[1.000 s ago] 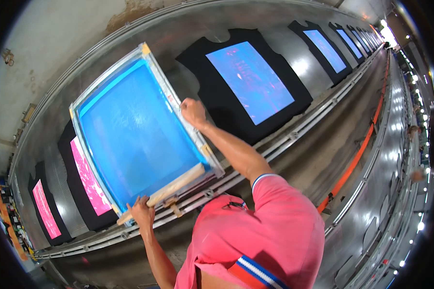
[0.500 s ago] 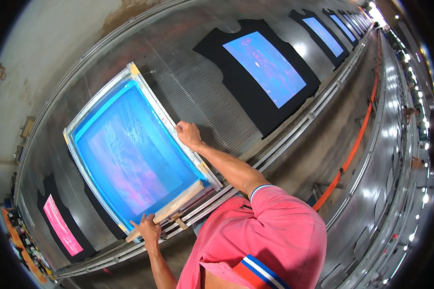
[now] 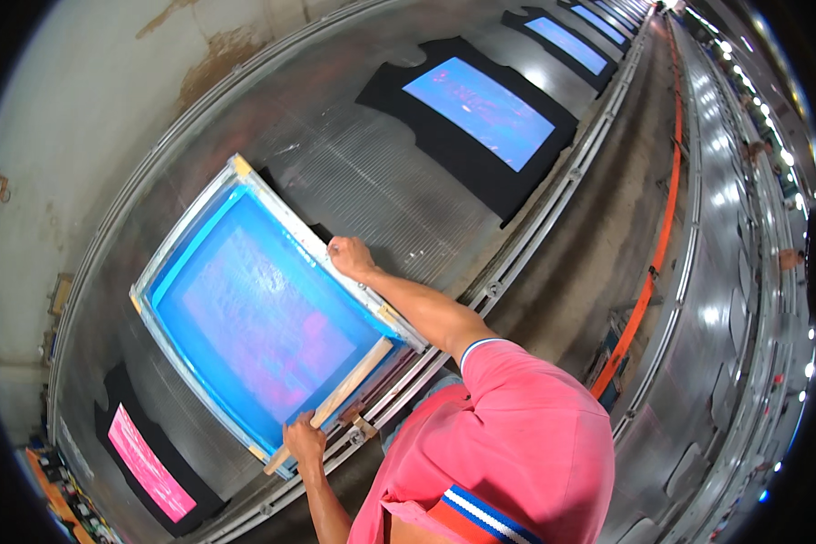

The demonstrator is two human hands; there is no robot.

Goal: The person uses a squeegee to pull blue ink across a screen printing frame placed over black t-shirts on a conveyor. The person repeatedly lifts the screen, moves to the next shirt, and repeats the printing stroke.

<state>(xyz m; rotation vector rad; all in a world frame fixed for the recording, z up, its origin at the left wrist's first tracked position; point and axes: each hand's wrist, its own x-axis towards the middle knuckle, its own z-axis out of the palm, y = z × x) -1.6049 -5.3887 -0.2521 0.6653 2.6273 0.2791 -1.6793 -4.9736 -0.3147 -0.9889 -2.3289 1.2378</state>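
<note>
A screen printing frame (image 3: pixel 179 252), pale-edged with blue mesh, lies tilted across the metal table at left centre. Pink and violet colour shows through its mesh. My right hand (image 3: pixel 351 258) is closed on the frame's right side rail. At the near corner my left hand (image 3: pixel 304 442) is closed round the frame's near side, over the wooden handle of a squeegee (image 3: pixel 358 374). Whether those fingers grip the squeegee too, I cannot tell. Black cloth (image 3: pixel 319 232) peeks out past the frame's right rail; the frame hides the rest.
A black shirt piece (image 3: pixel 508 195) with a blue-violet print lies to the right, and several more run into the distance. At lower left lies another with a pink print (image 3: pixel 150 462). A metal rail (image 3: pixel 553 186) edges the table. An orange strip (image 3: pixel 648 290) runs along the aisle.
The frame has moved left along the table, away from the blue-printed shirt piece; black cloth now shows at its right. My left fingers, spread before, have closed. The view has turned somewhat.
</note>
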